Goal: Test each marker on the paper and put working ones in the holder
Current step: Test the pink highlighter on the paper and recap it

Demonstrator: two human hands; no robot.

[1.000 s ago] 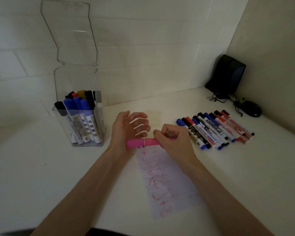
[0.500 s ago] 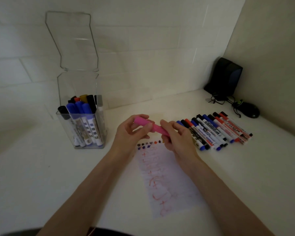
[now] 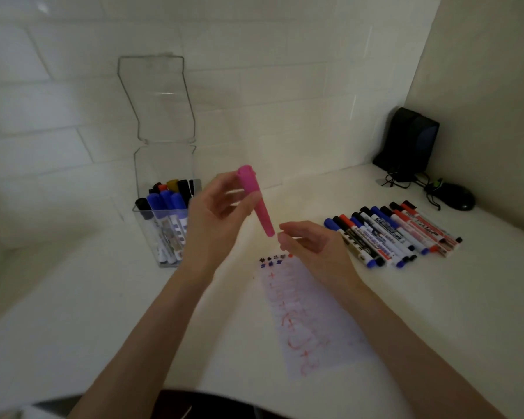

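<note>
Whereas both hands held it a moment ago, over the tabletop [image 3: 73, 297] centre, above the far end of the scribbled paper [image 3: 315, 322], between the clear holder [image 3: 164, 164] at left and the row of markers [image 3: 394, 234] at right, the left hand [image 3: 215, 219] alone now grips the tilted pink marker [image 3: 256, 204], the right hand [image 3: 309, 240] released, loose-fingered and empty, so depositing probably follows.

Red plus-like scrawls [image 3: 291, 323] on the paper [image 3: 321, 300]; print [image 3: 386, 230] on the row of markers [image 3: 412, 229] (too blurred to read).
</note>
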